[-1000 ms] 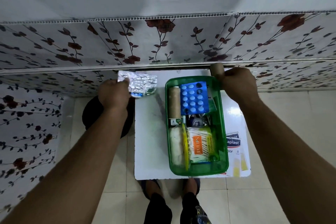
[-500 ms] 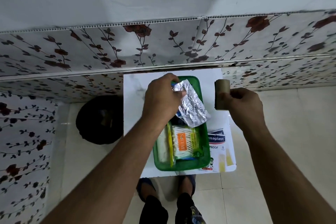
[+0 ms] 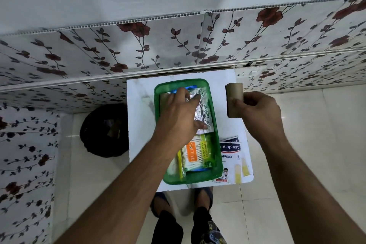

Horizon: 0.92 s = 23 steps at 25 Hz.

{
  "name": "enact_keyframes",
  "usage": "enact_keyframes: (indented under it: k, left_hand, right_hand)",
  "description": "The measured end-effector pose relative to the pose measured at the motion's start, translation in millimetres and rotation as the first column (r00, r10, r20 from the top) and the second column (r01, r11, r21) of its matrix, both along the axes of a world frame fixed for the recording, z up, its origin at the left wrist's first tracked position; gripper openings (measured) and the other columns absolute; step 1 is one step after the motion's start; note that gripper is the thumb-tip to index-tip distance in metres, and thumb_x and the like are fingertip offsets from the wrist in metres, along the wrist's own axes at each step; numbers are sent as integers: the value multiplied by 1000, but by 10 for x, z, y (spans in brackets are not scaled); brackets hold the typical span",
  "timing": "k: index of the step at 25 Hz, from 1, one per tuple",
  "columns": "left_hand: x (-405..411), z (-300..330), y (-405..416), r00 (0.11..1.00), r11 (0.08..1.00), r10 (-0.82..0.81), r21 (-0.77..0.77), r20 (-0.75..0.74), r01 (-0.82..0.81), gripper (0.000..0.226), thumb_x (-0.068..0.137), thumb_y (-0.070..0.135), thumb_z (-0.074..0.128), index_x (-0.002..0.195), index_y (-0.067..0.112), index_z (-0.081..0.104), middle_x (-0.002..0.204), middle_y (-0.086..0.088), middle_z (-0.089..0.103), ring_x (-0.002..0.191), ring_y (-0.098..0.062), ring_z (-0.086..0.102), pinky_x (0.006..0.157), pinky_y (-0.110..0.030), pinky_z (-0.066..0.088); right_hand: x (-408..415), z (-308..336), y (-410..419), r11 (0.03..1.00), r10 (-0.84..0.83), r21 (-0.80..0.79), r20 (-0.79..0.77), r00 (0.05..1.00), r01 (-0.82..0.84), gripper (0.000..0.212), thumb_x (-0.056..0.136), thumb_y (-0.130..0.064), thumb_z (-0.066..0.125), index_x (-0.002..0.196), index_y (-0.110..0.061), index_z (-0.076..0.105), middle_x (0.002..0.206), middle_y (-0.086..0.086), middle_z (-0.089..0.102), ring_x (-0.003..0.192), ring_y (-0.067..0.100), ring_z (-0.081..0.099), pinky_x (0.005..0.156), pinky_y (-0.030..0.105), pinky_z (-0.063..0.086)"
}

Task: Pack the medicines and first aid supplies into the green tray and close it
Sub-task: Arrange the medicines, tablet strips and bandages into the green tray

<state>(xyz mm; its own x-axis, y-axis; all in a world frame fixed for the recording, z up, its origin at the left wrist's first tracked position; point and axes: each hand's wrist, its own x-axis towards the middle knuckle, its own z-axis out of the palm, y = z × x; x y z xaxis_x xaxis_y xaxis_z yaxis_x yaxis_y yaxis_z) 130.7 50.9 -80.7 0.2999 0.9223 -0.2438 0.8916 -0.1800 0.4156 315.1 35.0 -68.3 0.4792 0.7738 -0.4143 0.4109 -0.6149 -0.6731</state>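
The translucent green plastic tray [image 3: 214, 125] sits in the middle of the small white tabletop [image 3: 138, 125], its far end near the back edge. The left hand [image 3: 178, 117] lies flat inside it, fingers spread, pressing a crinkled silver foil strip of tablets [image 3: 204, 109] down; it is a loose hold, not a pinch. A pack of paper-stick cotton swabs [image 3: 195, 154] fills the near end. The right hand [image 3: 257, 109] closes its grip round a brown cardboard-coloured roll [image 3: 234, 97] over the tabletop's right edge. Packing is under way; next, probably, the roll goes in, then the plaster packets [image 3: 230, 148] at the near right corner. No lid is visible, and the hand hides the items beneath the foil.
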Motion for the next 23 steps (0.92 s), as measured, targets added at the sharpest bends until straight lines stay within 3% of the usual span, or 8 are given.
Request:
enact_keyframes:
  k: [3, 6, 9, 12, 16, 20, 23]
  left_hand:
    - [-98, 124, 62, 991, 997, 40, -69, 126, -31, 66, 78, 47, 72, 137, 24, 53, 127, -1, 50, 117, -20, 43, 98, -30, 38]
    - [-555, 218, 169, 872, 935, 333, -6, 359, -355, 27, 89, 22, 65, 116, 21, 67, 113, 0, 63, 92, -10, 59, 81, -24, 48]
    - [-997, 141, 137, 759, 817, 525, 23, 386, -576, 21, 88, 9, 57, 98, 23, 68, 103, -1, 69, 84, -13, 65, 83, -35, 54]
    - [-1131, 23, 42, 758, 817, 557, -58, 338, -574, 22, 88, 7, 58, 98, 23, 69, 102, 0, 70, 84, -14, 64, 83, -31, 53]
    - [-1208, -73, -32, 703, 781, 610, -129, 366, -610, 24, 87, 5, 59, 98, 23, 70, 97, 1, 70, 83, -14, 65, 80, -29, 53]
    - [-1206, -115, -50, 712, 794, 600, -162, 366, -586, 23, 86, 6, 58, 95, 24, 69, 96, 3, 69, 81, -12, 64, 74, -27, 52]
    - [-1207, -123, -38, 725, 810, 582, -177, 368, -560, 24, 86, 6, 57, 96, 23, 70, 94, 7, 66, 78, -8, 62, 69, -25, 49]
  right_hand:
    - [-90, 154, 6, 999, 20, 37, 19, 1000, -21, 26, 82, -36, 67, 102, -19, 72, 88, -10, 69, 86, 14, 64, 70, 26, 43]
    - [-313, 341, -30, 995, 92, 49, -28, 995, -90, 18, 84, -37, 66, 98, -26, 70, 82, -18, 66, 77, 3, 62, 62, 21, 42]
    - [-633, 392, -56, 983, 182, 0, -80, 980, -182, 22, 84, -38, 66, 99, -24, 73, 80, -15, 68, 75, 2, 63, 64, 23, 47]
    - [-920, 291, 51, 967, 253, -37, 1, 968, -252, 25, 84, -41, 64, 94, -20, 72, 73, -12, 65, 78, 13, 66, 69, 27, 49]
    - [-1232, 148, 212, 913, 406, -124, 204, 891, -388, 34, 89, -46, 49, 93, -15, 64, 85, 5, 69, 86, 32, 64, 65, 33, 45]
    - [-1240, 150, 241, 879, 477, -153, 298, 827, -452, 29, 88, -34, 53, 112, -18, 55, 81, 8, 59, 75, 31, 51, 63, 33, 38]
    - [-1261, 97, 223, 862, 505, -137, 305, 807, -487, 23, 89, -31, 51, 107, -18, 60, 89, 11, 69, 82, 35, 61, 61, 32, 38]
